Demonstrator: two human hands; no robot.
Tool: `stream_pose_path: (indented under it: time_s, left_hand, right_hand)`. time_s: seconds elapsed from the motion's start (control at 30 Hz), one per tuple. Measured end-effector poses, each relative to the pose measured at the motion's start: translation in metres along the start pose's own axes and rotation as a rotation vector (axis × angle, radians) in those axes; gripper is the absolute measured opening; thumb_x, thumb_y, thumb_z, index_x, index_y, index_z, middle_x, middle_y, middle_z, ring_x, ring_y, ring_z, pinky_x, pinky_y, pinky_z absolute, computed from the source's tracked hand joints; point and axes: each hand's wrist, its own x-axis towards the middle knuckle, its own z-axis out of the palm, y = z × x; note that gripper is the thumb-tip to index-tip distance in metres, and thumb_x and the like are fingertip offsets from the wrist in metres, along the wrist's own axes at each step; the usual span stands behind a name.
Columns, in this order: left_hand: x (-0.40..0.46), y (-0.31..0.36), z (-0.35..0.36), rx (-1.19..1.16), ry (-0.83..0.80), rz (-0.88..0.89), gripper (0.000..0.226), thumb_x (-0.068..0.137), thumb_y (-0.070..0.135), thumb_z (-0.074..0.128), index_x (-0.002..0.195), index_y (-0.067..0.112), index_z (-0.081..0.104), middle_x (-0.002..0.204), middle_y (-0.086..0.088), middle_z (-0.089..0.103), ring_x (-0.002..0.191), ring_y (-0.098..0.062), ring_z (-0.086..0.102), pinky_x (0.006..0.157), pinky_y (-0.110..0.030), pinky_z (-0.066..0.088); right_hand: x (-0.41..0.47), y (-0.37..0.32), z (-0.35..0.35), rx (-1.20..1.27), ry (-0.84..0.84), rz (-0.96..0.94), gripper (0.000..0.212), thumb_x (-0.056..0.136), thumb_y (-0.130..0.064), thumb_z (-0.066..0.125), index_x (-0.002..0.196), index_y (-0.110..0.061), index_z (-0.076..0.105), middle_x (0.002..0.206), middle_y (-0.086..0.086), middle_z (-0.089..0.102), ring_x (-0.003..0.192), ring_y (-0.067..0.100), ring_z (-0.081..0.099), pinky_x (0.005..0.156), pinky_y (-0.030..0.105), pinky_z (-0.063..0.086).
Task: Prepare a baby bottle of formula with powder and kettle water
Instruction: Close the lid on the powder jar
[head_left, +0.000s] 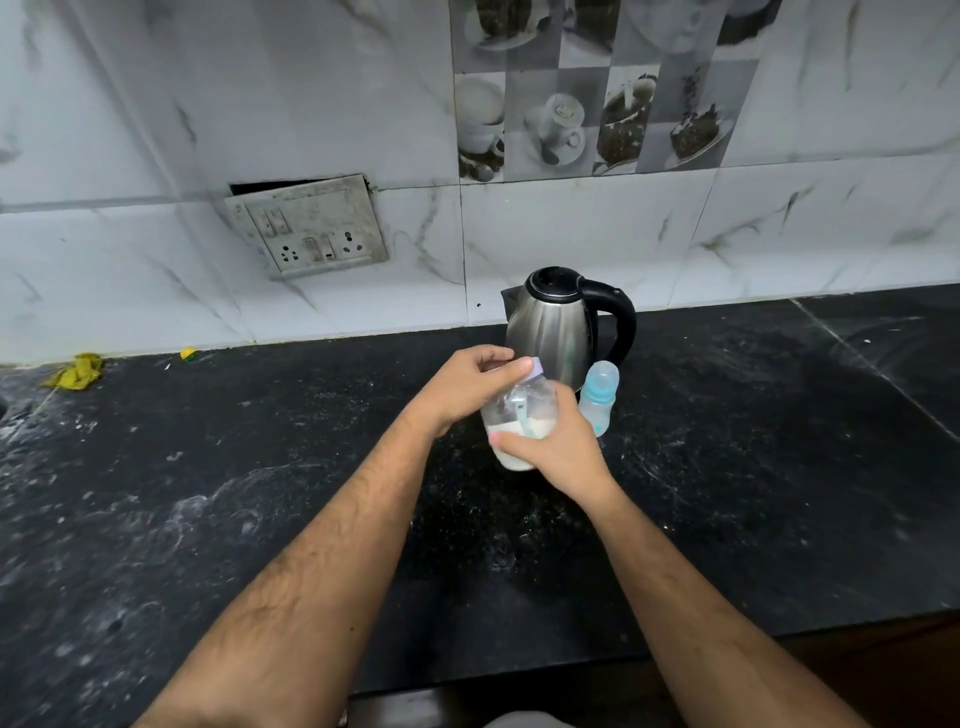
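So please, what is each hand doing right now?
Left hand: fingers curled on the lid of the powder jar.
Right hand: holding the powder jar's body.

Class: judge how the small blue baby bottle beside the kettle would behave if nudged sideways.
The baby bottle looks narrow and tall, so it would probably tip easily. It appears empty clear plastic, so likely light. Being round, it may roll toward the kettle once down.

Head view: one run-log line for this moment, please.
left hand: grips jar lid | right hand: holds powder jar | baby bottle: upright, capped | kettle: lid shut
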Motion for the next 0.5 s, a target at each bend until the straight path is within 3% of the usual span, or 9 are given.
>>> stream_pose_path:
  time_s: [0.07,0.13,0.3,0.5]
  left_hand:
    - [0.000,0.003,0.009,0.018,0.044,-0.013,0.080,0.061,0.069,0.073,0.120,0.016,0.065,0.113,0.001,0.070,0.104,-0.012,0.067,0.096,-0.033,0.054]
    - [0.002,0.005,0.015,0.036,0.113,-0.032,0.079,0.056,0.068,0.075,0.118,0.021,0.065,0.111,0.003,0.070,0.102,-0.011,0.068,0.094,-0.035,0.055]
    - [0.005,0.007,0.017,0.041,0.146,-0.026,0.046,0.053,0.053,0.076,0.093,0.031,0.070,0.093,0.006,0.075,0.090,-0.014,0.072,0.091,-0.043,0.057]
    - [0.002,0.005,0.020,-0.004,0.124,0.074,0.038,0.055,0.047,0.074,0.092,0.037,0.073,0.094,0.012,0.073,0.095,-0.014,0.070,0.093,-0.045,0.055]
  right_hand:
    - [-0.004,-0.003,0.004,-0.173,0.052,-0.019,0.095,0.051,-0.055,0.084,0.133,-0.032,0.041,0.118,-0.013,0.062,0.106,0.007,0.061,0.091,0.030,0.052]
    - [-0.004,-0.004,0.009,-0.191,0.072,-0.020,0.099,0.050,-0.057,0.083,0.135,-0.032,0.039,0.120,-0.010,0.061,0.107,0.010,0.061,0.091,0.031,0.052]
    - [-0.003,-0.005,0.002,-0.136,0.035,-0.014,0.092,0.056,-0.047,0.086,0.134,-0.030,0.039,0.112,-0.012,0.063,0.100,0.008,0.062,0.087,0.030,0.053]
    - [-0.003,-0.001,-0.005,-0.070,-0.010,-0.043,0.083,0.062,-0.034,0.088,0.130,-0.034,0.040,0.109,-0.017,0.060,0.101,0.001,0.060,0.090,0.026,0.051]
